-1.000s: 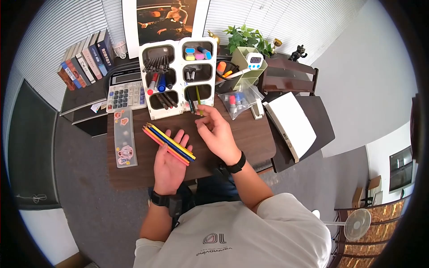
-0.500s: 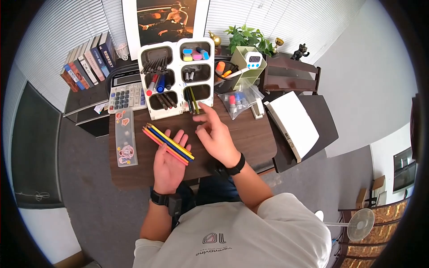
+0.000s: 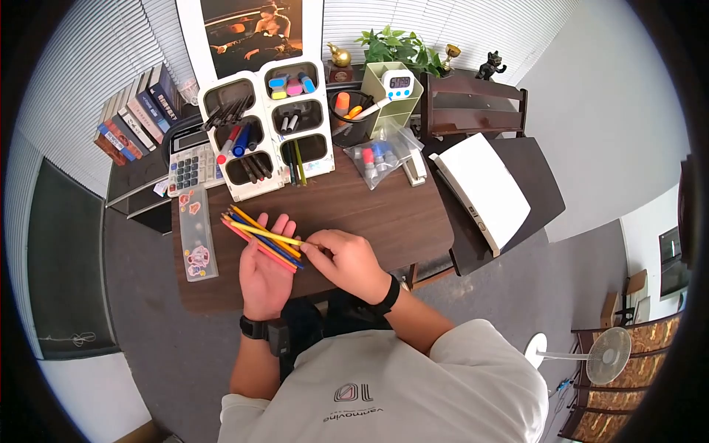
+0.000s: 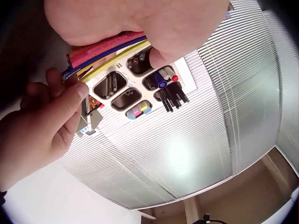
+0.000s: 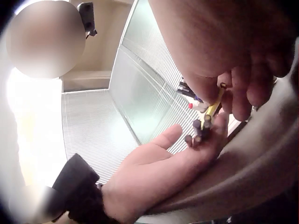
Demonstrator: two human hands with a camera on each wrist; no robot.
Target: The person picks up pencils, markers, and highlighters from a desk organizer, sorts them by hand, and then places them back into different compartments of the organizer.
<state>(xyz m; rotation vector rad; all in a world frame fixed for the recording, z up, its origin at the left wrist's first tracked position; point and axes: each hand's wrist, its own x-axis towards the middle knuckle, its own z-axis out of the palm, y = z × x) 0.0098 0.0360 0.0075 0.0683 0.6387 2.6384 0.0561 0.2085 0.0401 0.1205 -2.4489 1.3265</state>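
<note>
My left hand (image 3: 267, 280) lies palm up over the table, fingers extended, with a pink pencil (image 3: 275, 255), a blue pencil (image 3: 235, 217) and an orange pencil (image 3: 247, 216) resting across it. Thumb and index finger of my right hand (image 3: 346, 262) pinch one end of a yellow pencil (image 3: 266, 233), which crosses over the others. From the left wrist view, the right fingertips sit at the ends of the pencils. In the right wrist view the yellow pencil (image 5: 214, 110) passes between the right thumb and fingers, above the left palm.
A white organizer (image 3: 277, 136) with markers, pens and green pencils in its compartments stands at the back. Left are a sticker-covered case (image 3: 196, 236) and a calculator (image 3: 193, 171). Right are a mesh pen cup (image 3: 354, 133), a bag of bottles (image 3: 380, 159) and a stapler (image 3: 415, 168).
My right hand has come back from the organizer's lower compartment to the left hand and now pinches the yellow pencil. That pencil has swung to a flatter angle across the others.
</note>
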